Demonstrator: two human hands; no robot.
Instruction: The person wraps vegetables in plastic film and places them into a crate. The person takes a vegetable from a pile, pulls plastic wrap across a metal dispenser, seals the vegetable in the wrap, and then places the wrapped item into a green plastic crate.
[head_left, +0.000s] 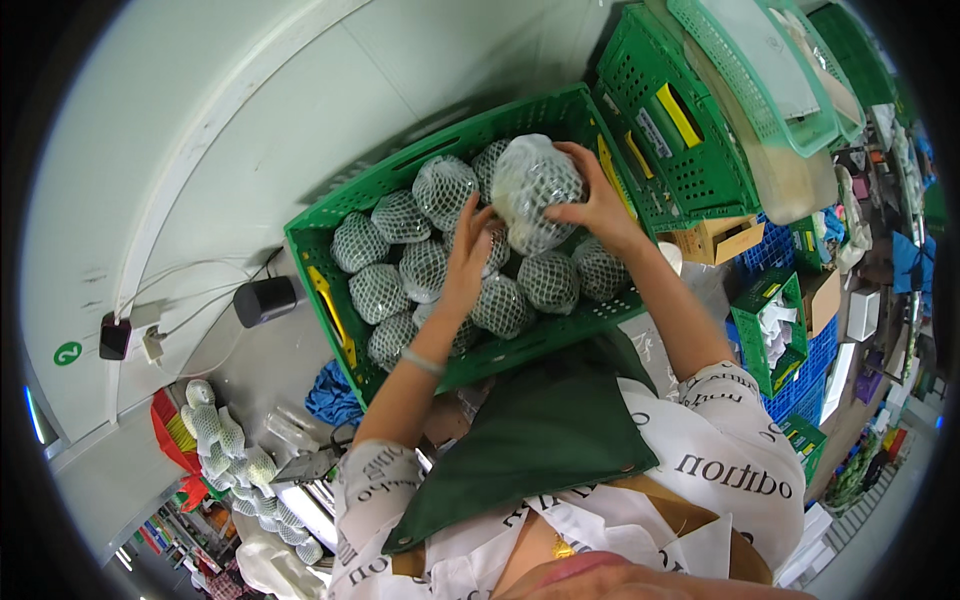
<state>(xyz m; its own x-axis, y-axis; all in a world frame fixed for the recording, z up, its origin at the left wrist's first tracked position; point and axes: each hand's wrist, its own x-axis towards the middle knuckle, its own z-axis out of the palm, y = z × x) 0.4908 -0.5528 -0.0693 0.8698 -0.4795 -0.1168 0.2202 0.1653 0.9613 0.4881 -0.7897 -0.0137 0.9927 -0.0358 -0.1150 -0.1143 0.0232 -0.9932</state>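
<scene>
A green plastic crate (487, 365) in front of me holds several round items in white foam netting (444, 191). Over its right part, my right hand (596, 196) grips a larger plastic-wrapped, net-covered bundle (536, 191), thumb in front and fingers at its upper right side. My left hand (471, 259) is at the bundle's lower left, fingers extended and somewhat apart, above the netted items; whether its fingertips touch the bundle is hard to tell. What is inside the netting cannot be made out clearly.
Right of the crate stand another green crate (675, 127) and light green baskets (806, 139). A black cylindrical device (265, 302) and cables lie at left, near a wall. Blue crumpled plastic (334, 396) and more netted items (259, 465) are at lower left.
</scene>
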